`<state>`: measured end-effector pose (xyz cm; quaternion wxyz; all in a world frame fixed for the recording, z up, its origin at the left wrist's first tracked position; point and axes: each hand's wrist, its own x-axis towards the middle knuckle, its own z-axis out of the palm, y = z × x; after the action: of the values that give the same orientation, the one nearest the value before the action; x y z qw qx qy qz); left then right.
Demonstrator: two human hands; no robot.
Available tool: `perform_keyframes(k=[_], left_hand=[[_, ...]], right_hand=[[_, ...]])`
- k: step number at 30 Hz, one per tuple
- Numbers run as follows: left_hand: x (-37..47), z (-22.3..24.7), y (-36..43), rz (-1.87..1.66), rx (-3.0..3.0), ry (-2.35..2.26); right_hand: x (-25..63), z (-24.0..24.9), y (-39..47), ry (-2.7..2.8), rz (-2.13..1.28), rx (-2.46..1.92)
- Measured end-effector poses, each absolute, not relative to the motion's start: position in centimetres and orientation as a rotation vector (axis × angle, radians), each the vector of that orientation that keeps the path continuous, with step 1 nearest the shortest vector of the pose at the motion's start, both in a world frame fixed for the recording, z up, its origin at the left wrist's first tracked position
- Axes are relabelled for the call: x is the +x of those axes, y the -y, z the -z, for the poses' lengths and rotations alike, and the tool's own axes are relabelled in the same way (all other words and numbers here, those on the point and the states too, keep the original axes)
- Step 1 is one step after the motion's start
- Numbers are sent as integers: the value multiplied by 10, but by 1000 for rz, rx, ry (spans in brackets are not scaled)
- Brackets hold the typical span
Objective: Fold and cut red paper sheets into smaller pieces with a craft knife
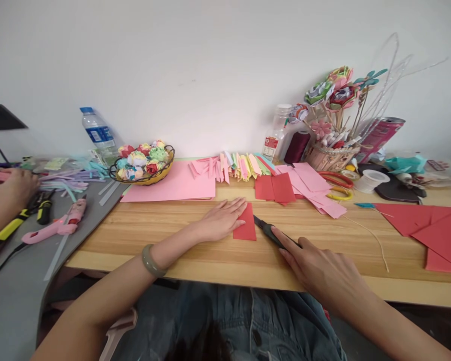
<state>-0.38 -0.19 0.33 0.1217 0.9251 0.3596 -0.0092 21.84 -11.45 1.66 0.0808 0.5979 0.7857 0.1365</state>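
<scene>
My left hand (pixel 225 219) lies flat with fingers stretched out, pressing on the left part of a small red paper rectangle (pixel 247 228) on the wooden table (pixel 165 223). In my right hand (pixel 315 260) is a dark utility knife (pixel 269 232), forefinger stretched along its handle. Its blade end is at the right edge of the red paper; whether it touches I cannot tell. Behind them lie more red paper pieces (pixel 274 188), beside pink paper pieces (pixel 311 185).
Large pink sheets (pixel 173 183) and a basket of paper flowers (pixel 143 165) stand behind my left hand. Red sheets (pixel 441 233) and scissors (pixel 338 185) lie right. On the grey mat left are a glue gun (pixel 65 223) and another person's hand (pixel 15 188).
</scene>
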Motion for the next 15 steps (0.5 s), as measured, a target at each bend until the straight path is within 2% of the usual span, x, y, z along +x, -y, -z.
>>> perform_keyframes(k=[15], left_hand=[[-3,-1,0,54,2718,-1056]], right_hand=[[209,-31,85,-2234,-340,1855]])
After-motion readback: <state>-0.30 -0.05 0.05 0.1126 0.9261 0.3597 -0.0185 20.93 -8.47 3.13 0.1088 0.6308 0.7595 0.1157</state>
